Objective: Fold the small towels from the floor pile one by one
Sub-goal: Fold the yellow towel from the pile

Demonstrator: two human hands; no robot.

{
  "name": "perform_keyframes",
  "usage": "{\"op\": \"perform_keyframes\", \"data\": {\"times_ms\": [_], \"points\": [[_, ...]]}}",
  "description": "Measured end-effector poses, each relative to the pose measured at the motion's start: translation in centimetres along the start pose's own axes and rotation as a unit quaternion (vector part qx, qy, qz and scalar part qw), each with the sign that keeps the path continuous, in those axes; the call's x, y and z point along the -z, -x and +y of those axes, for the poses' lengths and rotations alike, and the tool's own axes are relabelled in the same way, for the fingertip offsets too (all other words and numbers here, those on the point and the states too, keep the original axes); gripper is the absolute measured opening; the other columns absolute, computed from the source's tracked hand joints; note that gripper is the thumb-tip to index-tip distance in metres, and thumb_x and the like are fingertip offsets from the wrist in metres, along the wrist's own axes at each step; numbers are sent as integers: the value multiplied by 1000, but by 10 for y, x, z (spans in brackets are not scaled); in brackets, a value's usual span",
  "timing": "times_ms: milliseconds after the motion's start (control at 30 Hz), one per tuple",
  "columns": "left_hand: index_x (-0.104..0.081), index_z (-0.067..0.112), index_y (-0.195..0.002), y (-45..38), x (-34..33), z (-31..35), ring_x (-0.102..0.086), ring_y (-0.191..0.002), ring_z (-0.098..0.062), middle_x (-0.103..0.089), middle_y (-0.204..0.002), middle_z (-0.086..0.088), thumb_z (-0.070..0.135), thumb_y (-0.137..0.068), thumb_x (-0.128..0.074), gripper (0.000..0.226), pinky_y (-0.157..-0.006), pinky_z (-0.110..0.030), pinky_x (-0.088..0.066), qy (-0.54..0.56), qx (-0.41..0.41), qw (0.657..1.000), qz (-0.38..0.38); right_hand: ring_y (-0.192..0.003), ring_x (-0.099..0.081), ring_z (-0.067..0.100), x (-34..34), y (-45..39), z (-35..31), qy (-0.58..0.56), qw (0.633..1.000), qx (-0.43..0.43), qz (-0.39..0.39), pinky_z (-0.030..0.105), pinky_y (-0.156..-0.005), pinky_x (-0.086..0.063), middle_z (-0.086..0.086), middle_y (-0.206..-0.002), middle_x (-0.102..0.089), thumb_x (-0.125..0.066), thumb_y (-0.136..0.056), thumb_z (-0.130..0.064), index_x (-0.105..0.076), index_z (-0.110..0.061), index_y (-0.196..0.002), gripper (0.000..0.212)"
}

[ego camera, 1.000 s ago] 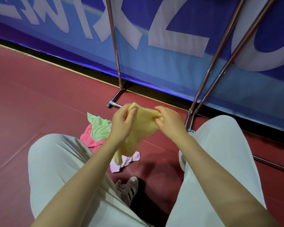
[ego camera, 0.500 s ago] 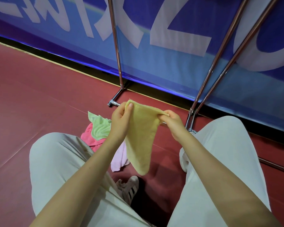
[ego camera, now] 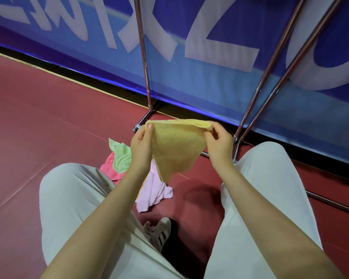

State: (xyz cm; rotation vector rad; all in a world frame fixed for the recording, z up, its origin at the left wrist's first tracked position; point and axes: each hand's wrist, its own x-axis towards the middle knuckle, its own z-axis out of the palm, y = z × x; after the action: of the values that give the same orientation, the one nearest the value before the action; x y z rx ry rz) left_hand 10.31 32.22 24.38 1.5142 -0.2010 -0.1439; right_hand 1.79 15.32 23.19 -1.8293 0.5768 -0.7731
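A yellow towel [ego camera: 176, 148] hangs in the air between my knees, its top edge stretched level and its lower end tapering to a point. My left hand [ego camera: 141, 146] pinches its left top corner. My right hand [ego camera: 218, 141] pinches the right top corner, where the cloth looks doubled over. Below on the red floor lies the pile: a light green towel [ego camera: 120, 156] on a bright pink towel [ego camera: 109, 170], and a pale pink towel [ego camera: 153, 192] nearer to me, partly hidden by my left arm.
I sit with light grey trousers on both knees [ego camera: 73, 198], one striped sneaker [ego camera: 159, 230] between them. A blue banner [ego camera: 210, 77] on chrome stand legs [ego camera: 145, 67] runs close in front. Slanted chrome poles [ego camera: 270, 77] and a floor bar [ego camera: 330, 202] stand at the right.
My hands have drawn apart, spreading the yellow towel's top edge from a bunched lump to a taut, level line. The towel has risen slightly and hangs flatter.
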Motion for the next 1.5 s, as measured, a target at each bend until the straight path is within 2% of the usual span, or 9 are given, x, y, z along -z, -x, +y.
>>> {"op": "perform_keyframes", "data": {"times_ms": [133,233,400,667,900,1067,1200,1400,1500], "points": [[-51,23,-68,-1,2,10,-39,-59,4,-43,-57,19,20,-102,-46,34,-56,-12,-33,4,-28,999,33,-87,-64,6,-3,-1,-4,52,997,62,-1,22,-72,-50,-8,-97,-71,-56,-92,-18,-69,-19,-108,21],[-52,18,-73,-7,6,8,-38,-59,4,-41,-65,15,21,-102,-47,30,-57,-12,-33,4,-25,998,50,-61,-47,11,-12,-2,-4,41,998,15,-46,30,-57,-37,5,-69,-58,-56,-91,-19,-64,-13,-87,11],[-49,18,-68,-10,8,-1,-39,-52,4,-39,-64,9,22,-101,-48,32,-51,-10,-33,-12,20,998,55,-57,-30,15,-26,1,-4,-5,997,-67,-40,32,-56,-25,5,-59,-32,-55,-92,-27,-38,-5,-65,38],[-61,21,-75,-5,4,-12,-51,-74,-15,-56,-82,-3,30,-98,-50,27,-66,-28,-43,35,165,984,52,-58,-32,10,-40,7,2,-102,973,-209,9,27,-55,-28,-1,-61,-36,-59,-90,-23,-45,-7,-67,31],[-68,10,-107,2,-12,-20,-59,-76,-12,-65,-87,0,26,-98,-51,25,-65,-23,-47,96,216,970,50,-76,-49,19,-49,11,1,-212,919,-329,49,32,-69,-43,5,-79,-54,-60,-90,-22,-59,-10,-83,14],[-67,20,-90,6,-26,-16,-57,-72,-7,-63,-77,7,22,-101,-48,22,-70,-23,-46,73,159,984,41,-76,-55,16,-54,15,-8,-196,935,-295,17,33,-71,-47,4,-80,-58,-57,-92,-26,-59,-15,-80,16],[-66,11,-102,15,-38,-11,-62,-60,3,-68,-67,13,16,-103,-44,23,-56,-12,-48,93,129,987,7,-72,-53,14,-58,20,-14,-169,955,-244,-24,34,-69,-44,1,-74,-55,-56,-92,-26,-55,-13,-81,18],[-70,10,-104,11,-42,-14,-65,-87,-15,-72,-93,-4,17,-101,-42,30,-88,-38,-52,71,104,992,4,-74,-62,18,-60,19,-24,-231,950,-201,-69,32,-72,-52,6,-78,-64,-46,-97,-21,-66,-11,-91,23],[-71,8,-102,3,-38,-13,-64,-84,-14,-71,-89,-2,13,-99,-43,28,-83,-36,-53,110,112,988,1,-70,-60,11,-57,15,-23,-182,968,-137,-106,22,-66,-50,3,-78,-63,-46,-96,-6,-66,-12,-99,21]]}}
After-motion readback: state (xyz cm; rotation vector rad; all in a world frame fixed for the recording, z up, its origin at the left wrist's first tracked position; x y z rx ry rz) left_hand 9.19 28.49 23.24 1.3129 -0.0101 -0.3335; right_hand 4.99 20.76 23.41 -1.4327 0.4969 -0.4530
